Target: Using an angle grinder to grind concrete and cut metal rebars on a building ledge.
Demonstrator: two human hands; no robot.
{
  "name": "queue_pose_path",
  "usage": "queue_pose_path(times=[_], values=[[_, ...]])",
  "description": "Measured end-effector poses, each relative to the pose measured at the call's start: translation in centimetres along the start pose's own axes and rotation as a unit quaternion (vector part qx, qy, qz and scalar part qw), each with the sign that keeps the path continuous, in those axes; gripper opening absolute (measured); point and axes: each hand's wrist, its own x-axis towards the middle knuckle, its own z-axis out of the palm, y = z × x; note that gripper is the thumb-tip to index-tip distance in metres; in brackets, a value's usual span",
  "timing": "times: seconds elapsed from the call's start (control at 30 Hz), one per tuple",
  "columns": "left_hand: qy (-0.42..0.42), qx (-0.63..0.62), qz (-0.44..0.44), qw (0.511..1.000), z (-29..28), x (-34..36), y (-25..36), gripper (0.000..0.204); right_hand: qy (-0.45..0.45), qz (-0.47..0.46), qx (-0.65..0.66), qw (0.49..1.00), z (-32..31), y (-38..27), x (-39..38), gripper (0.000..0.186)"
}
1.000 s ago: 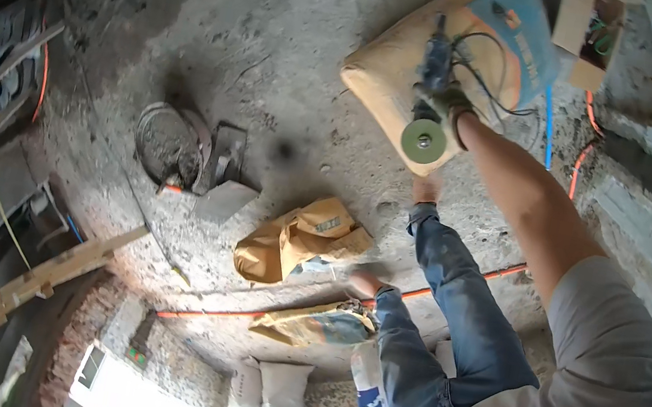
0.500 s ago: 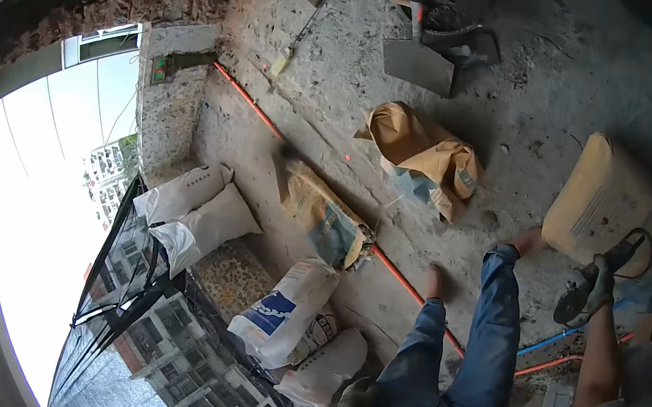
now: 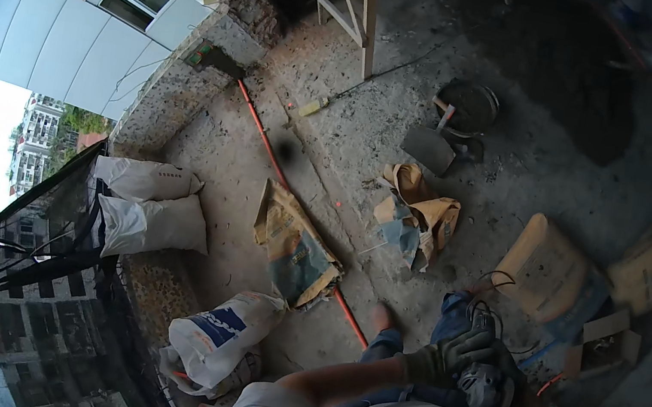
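Observation:
Both gloved hands are drawn together over my lap around an angle grinder, whose metal-grey head shows below the fingers. My left hand is closed over the grinder's body from the left. My right hand wraps its other side, its fingers partly hidden in shadow. A dark cord loops up from the tool toward a full tan sack beyond my right hand. The grinder's disc cannot be made out clearly.
An open cardboard box stands at the right. Ahead lie a crumpled brown sack, a steel-bladed trowel and a mortar bucket. An orange pipe crosses the floor. White sacks line the left, by dark netting.
My right hand has brought the grinder from beside the tan sack back to my lap. My left hand has come up from my thigh onto it. The view has shifted, showing more of the far floor.

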Motion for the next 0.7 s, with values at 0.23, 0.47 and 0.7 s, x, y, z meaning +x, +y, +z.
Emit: queue_pose_path(times=[0.23, 0.47, 0.7], values=[[0.042, 0.107, 0.198, 0.973, -7.2, -2.1, 8.2, 0.088, -0.045, -0.089, -0.157, 0.983, 9.6, 5.7, -5.4, 0.044], [0.181, 0.032, 0.049, 0.982, -10.8, -5.4, 13.1, 0.103, -0.084, -0.163, -0.304, 0.935, 18.1, 7.9, -7.8, 0.052], [0.319, -0.256, -0.030, 0.912, -13.6, -7.8, 15.8, 0.070, -0.034, -0.172, -0.415, 0.893, 21.5, 9.0, -10.1, 0.046]])
